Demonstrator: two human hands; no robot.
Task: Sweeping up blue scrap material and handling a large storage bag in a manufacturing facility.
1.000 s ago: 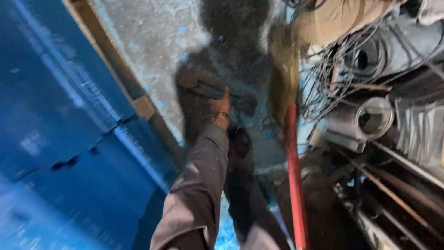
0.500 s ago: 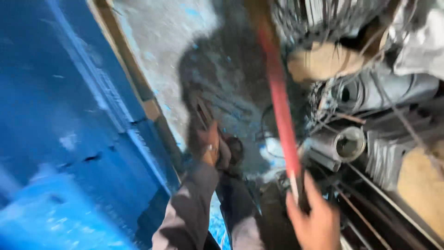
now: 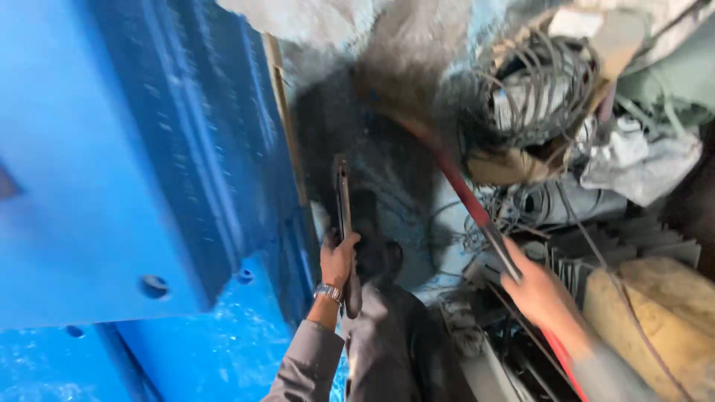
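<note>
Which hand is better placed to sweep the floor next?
Right, probably. The right hand grips the red handle of the broom, whose bristle end lies on the dusty floor ahead. The left hand is busy holding a dark flat tool beside the blue machine.

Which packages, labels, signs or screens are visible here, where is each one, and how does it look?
No label, sign or screen can be made out.
Tan sack-like bundle: lower right, beside the right hand, bulky and rounded; whether it is a package cannot be told.
</note>
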